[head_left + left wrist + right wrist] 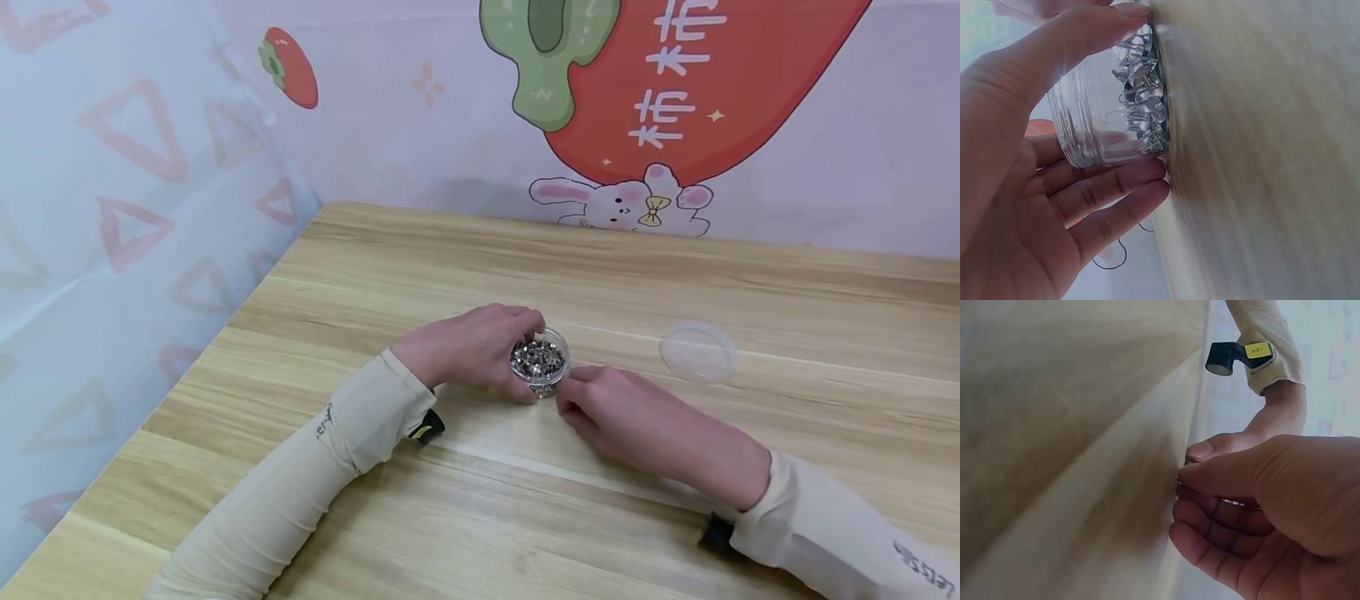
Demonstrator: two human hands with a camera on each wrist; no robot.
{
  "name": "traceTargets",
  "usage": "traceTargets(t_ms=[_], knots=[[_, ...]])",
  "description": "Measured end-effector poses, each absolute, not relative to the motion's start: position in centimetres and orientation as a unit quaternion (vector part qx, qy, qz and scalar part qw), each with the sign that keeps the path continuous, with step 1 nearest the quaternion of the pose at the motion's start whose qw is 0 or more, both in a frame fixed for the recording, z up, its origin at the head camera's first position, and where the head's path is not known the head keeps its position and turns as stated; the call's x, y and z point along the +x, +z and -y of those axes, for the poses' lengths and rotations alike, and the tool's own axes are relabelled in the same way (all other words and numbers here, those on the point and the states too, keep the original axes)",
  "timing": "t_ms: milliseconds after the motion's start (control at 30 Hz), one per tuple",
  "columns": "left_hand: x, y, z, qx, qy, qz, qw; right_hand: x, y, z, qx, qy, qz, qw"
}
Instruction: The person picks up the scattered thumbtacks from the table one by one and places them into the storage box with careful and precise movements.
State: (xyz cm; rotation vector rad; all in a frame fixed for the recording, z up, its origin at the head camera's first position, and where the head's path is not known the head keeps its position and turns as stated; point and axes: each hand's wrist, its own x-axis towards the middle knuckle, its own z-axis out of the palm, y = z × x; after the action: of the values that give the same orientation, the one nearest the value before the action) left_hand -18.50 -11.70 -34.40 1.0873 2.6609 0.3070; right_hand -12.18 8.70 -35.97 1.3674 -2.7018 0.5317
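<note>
A round clear plastic jar point(542, 367) full of silvery thumbtacks point(1144, 94) stands on the wooden table. My left hand point(483, 348) holds it from the left, thumb on the near side and fingers round the far side, low by its base. Close against the jar's right side is my right hand point(615, 408), its fingers curled near the tabletop. Between its thumb tip and forefinger, in the right wrist view, a small shiny metal thumbtack point(1177, 489) shows, mostly hidden by the fingers.
A round translucent lid point(699, 350) lies flat to the right of the jar, beyond my right hand. The table point(450, 275) runs back to a printed cloth wall point(420, 150), and another patterned cloth point(142, 275) hangs along the left edge.
</note>
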Motion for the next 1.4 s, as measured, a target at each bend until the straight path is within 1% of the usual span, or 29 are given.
traceTargets(t_ms=[133,200,433,533,667,867,967,1233,1400], knots=[[-18.5,-34.5,11.7,0.372,0.105,-0.913,0.128,-12.4,-35.2,-8.8,0.435,0.193,0.879,0.022],[-18.5,-34.5,11.7,0.372,0.105,-0.913,0.128,-12.6,-34.4,-8.9,0.43,0.21,0.878,0.026],[-18.6,-34.5,11.7,0.381,0.109,-0.91,0.121,-14.4,-33.0,-7.8,0.433,0.236,0.865,0.091],[-18.6,-34.5,11.7,0.385,0.113,-0.909,0.115,-14.8,-32.8,-7.4,0.428,0.232,0.867,0.101],[-18.7,-34.5,11.7,0.386,0.112,-0.909,0.112,-14.9,-32.6,-7.6,0.409,0.217,0.883,0.079],[-18.8,-34.5,11.6,0.379,0.099,-0.913,0.117,-15.0,-32.3,-8.2,0.359,0.138,0.923,0.008],[-18.8,-34.4,11.6,0.377,0.098,-0.913,0.122,-15.0,-32.4,-8.1,0.35,0.123,0.928,-0.02],[-19.0,-34.5,12.0,0.371,0.103,-0.915,0.121,-13.9,-32.3,-8.8,0.341,0.115,0.932,-0.032],[-19.0,-34.4,12.0,0.362,0.105,-0.917,0.131,-12.9,-32.5,-9.9,0.341,0.109,0.933,-0.045]])
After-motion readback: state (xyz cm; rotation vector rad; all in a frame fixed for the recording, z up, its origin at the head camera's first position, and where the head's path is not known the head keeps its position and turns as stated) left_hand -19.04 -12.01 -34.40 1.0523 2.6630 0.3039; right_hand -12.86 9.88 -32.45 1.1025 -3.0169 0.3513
